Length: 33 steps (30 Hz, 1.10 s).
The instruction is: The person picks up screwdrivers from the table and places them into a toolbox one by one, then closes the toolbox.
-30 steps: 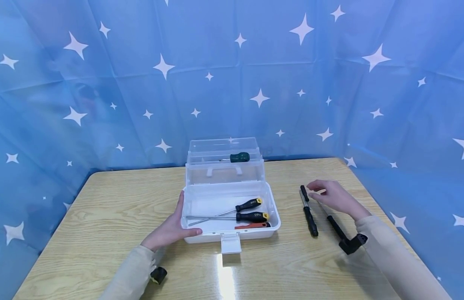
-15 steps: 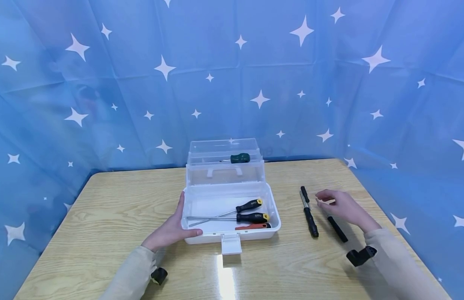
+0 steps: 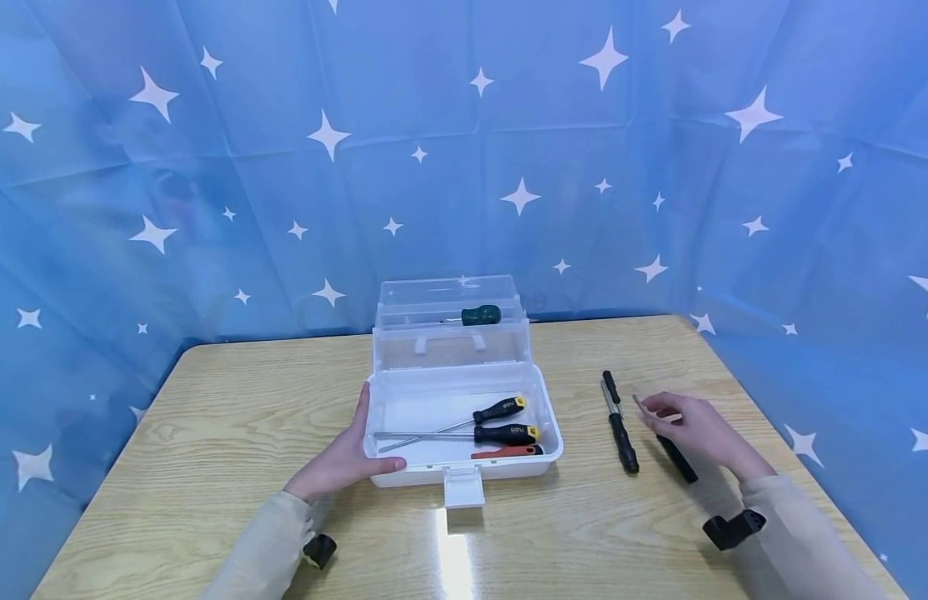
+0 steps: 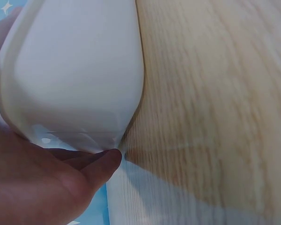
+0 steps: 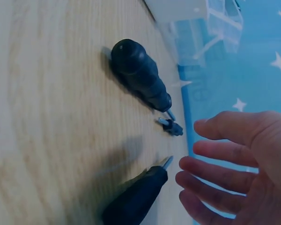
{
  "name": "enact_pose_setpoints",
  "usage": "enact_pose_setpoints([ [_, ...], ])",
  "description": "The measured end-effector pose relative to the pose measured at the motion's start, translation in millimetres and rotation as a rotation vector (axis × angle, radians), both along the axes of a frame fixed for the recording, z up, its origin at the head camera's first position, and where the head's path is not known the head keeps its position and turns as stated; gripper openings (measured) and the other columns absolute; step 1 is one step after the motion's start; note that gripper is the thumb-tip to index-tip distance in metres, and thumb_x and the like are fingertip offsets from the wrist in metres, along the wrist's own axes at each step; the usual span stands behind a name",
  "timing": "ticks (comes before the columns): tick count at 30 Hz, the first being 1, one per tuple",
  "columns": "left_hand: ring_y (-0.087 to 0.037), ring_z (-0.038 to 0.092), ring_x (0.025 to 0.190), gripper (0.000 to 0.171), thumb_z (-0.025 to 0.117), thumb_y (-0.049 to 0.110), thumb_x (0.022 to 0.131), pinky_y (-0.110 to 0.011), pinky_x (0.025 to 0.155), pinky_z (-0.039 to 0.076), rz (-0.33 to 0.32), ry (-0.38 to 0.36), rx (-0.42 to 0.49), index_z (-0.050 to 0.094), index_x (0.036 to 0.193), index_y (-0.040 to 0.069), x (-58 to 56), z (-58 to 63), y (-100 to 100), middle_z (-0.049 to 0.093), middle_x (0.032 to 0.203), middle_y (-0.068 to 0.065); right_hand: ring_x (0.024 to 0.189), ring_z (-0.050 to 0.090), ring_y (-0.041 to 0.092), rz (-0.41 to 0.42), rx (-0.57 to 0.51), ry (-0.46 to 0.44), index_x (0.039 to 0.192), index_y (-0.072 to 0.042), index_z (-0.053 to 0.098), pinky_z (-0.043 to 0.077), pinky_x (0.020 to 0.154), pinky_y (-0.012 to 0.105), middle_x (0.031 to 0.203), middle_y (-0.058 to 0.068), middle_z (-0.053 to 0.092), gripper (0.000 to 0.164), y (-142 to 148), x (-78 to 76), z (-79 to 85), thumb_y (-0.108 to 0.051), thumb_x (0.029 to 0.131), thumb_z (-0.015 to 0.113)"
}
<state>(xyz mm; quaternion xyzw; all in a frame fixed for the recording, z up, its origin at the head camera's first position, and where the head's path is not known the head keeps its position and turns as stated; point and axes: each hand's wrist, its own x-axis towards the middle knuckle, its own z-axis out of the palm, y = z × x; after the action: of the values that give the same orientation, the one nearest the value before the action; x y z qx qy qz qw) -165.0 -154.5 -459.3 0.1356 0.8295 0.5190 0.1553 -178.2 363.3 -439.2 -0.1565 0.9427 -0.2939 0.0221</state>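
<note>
My left hand (image 3: 342, 458) grips the left end of a white toolbox (image 3: 426, 477), its clear lid (image 3: 403, 343) raised. In the left wrist view, the hand wraps the box (image 4: 79, 70) at one corner. My right hand (image 3: 692, 429) hovers over a black-handled screwdriver (image 3: 677, 460), partly covering it. The right wrist view has this hand (image 5: 239, 173) with fingers spread and slightly bent, apart from that screwdriver (image 5: 136, 199). Just left of it lie another black-handled screwdriver (image 3: 623, 446) and a smaller black-handled one (image 3: 610, 387).
Inside the toolbox are two black-and-yellow screwdrivers (image 3: 506, 434) and a red-handled tool (image 3: 504, 452). A green-handled screwdriver (image 3: 481, 315) shows through the lid. The front latch (image 3: 464, 487) hangs down. A blue starred curtain (image 3: 464, 167) stands behind the wooden table (image 3: 208, 450).
My right hand has moved right and nearer to me, from beside the small screwdriver to over the rightmost one. The left hand and the toolbox have stayed in place.
</note>
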Motion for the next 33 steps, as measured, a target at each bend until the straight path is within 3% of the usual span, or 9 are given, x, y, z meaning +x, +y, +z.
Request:
enact_pose_setpoints([
  [16, -0.04, 0.012, 0.142, 0.126, 0.081, 0.027, 0.078, -0.059, 0.109, 0.018, -0.01, 0.011, 0.003, -0.021, 0.152, 0.016, -0.8, 0.8, 0.2, -0.002, 0.159, -0.02, 0.089, 0.063, 0.034, -0.028, 0.035, 0.018, 0.112, 0.01, 0.062, 0.054, 0.073, 0.043, 0.1, 0.017, 0.066, 0.03, 10.1, 19.0, -10.0, -0.005, 0.088, 0.069],
  [24, -0.041, 0.012, 0.142, 0.126, 0.081, 0.029, 0.078, -0.059, 0.109, 0.019, -0.008, 0.006, 0.001, -0.021, 0.152, 0.016, -0.3, 1.5, -0.2, -0.002, 0.159, -0.02, 0.08, 0.064, 0.025, -0.052, 0.065, 0.001, 0.111, 0.011, 0.062, 0.053, 0.065, 0.031, 0.091, 0.008, 0.066, 0.032, 14.1, 22.7, -16.3, -0.007, 0.086, 0.072],
  [33, -0.043, 0.012, 0.141, 0.127, 0.081, 0.032, 0.078, -0.059, 0.108, 0.019, -0.001, -0.003, -0.02, -0.021, 0.152, 0.017, -0.3, 2.0, -0.6, -0.003, 0.158, -0.022, 0.077, 0.061, 0.023, -0.089, 0.104, -0.035, 0.106, 0.007, 0.064, 0.049, 0.064, 0.037, 0.087, 0.005, 0.063, 0.032, 14.4, 21.9, -17.9, -0.009, 0.081, 0.076],
])
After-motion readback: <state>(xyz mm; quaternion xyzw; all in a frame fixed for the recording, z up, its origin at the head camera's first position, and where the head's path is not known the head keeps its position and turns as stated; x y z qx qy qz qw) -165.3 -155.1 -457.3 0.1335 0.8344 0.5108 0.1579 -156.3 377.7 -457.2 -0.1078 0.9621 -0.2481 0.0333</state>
